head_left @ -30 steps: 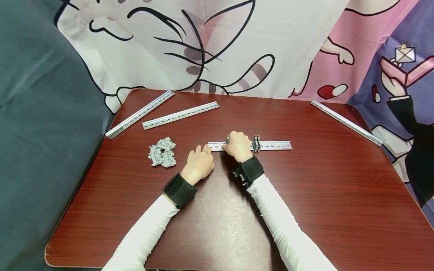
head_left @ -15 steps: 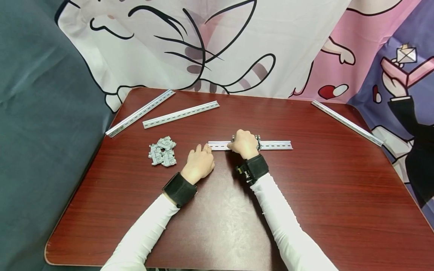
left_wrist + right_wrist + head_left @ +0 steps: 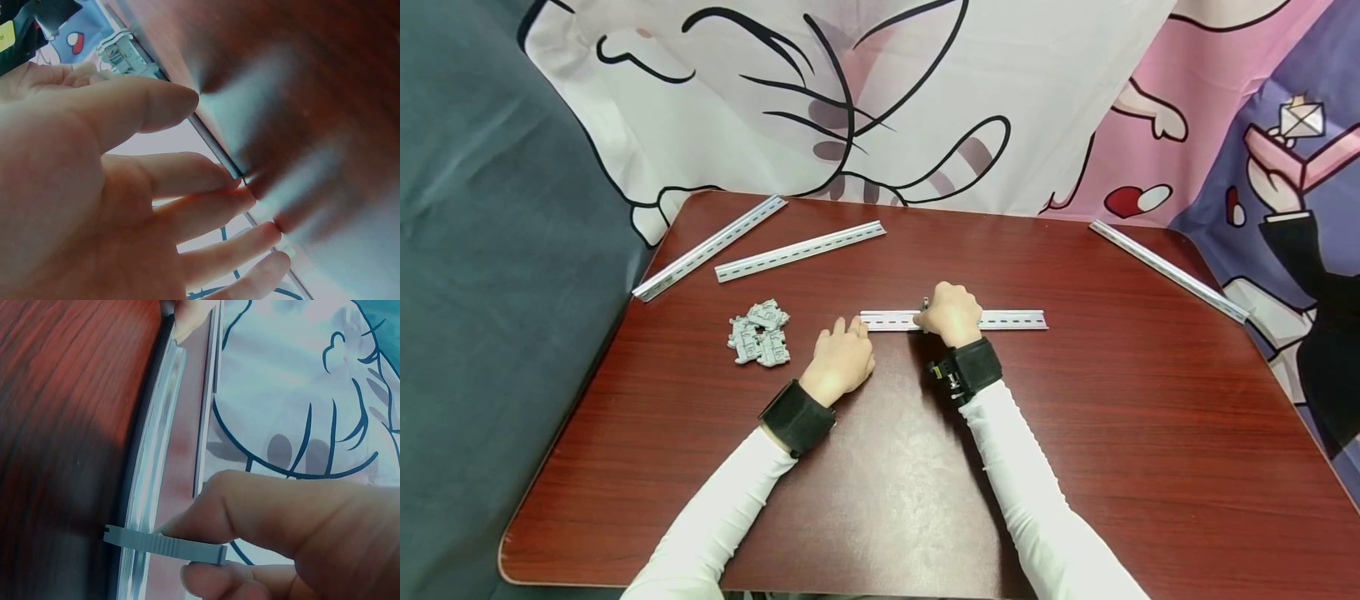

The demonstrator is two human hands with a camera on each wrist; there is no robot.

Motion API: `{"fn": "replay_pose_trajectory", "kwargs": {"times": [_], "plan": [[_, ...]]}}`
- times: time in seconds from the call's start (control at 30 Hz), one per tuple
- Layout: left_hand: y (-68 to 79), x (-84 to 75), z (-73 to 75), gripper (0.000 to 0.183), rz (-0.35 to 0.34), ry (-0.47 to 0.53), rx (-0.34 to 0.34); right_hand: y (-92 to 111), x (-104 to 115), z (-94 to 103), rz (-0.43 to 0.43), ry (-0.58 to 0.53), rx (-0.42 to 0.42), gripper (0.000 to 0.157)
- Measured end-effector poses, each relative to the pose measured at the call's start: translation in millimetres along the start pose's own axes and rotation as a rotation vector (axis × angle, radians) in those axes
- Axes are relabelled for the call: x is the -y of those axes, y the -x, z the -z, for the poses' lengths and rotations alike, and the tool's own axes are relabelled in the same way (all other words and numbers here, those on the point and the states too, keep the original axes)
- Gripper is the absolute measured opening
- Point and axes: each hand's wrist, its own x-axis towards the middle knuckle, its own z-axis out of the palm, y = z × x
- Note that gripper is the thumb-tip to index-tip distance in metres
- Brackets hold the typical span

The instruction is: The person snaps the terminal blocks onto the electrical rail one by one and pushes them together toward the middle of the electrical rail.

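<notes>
A slotted metal DIN rail [image 3: 1018, 320] lies crosswise on the table. My left hand [image 3: 838, 362] rests at its left end, fingers extended and fingertips right at the rail's edge, as the left wrist view also shows. Over the middle of the rail, my right hand [image 3: 953, 315] pinches a thin grey DIN rail end clip [image 3: 165, 545] between thumb and fingers. The clip sits across the rail. Its top shows just left of the hand in the head view; the clips farther right on the rail are hidden behind that hand.
Several loose grey clips [image 3: 760, 333] lie in a pile left of my left hand. Two more rails, a slanted one [image 3: 711, 248] and a flatter one [image 3: 801, 251], lie at the back left. Another rail [image 3: 1168, 271] lies at the right edge of the table [image 3: 1150, 433].
My right hand has slid to the right along the rail with the clip, up to the clips that stood there and now covering them. The left hand stays at the rail's left end.
</notes>
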Motion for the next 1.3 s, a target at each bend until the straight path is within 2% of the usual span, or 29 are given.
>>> {"fn": "replay_pose_trajectory", "kwargs": {"times": [0.4,0.77,1.07,1.3], "plan": [[-0.1,0.7,-0.8,0.058,-0.002,-0.006,-0.005,0,-3,2.9,-0.022,-0.015,0.015,0.033],[0.5,2.0,-1.5,0.059,0.007,0.01,0.006,1,-4,4.6,0.032,-0.048,-0.014,0.031],[-0.2,0.8,-2.4,0.057,0.002,0.0,-0.029,-1,-7,6.2,0.009,-0.039,-0.015,0.032],[-0.7,-0.1,-1.9,0.058,-0.005,0.004,-0.027,-4,-13,7.9,-0.026,-0.047,-0.006,0.03]]}}
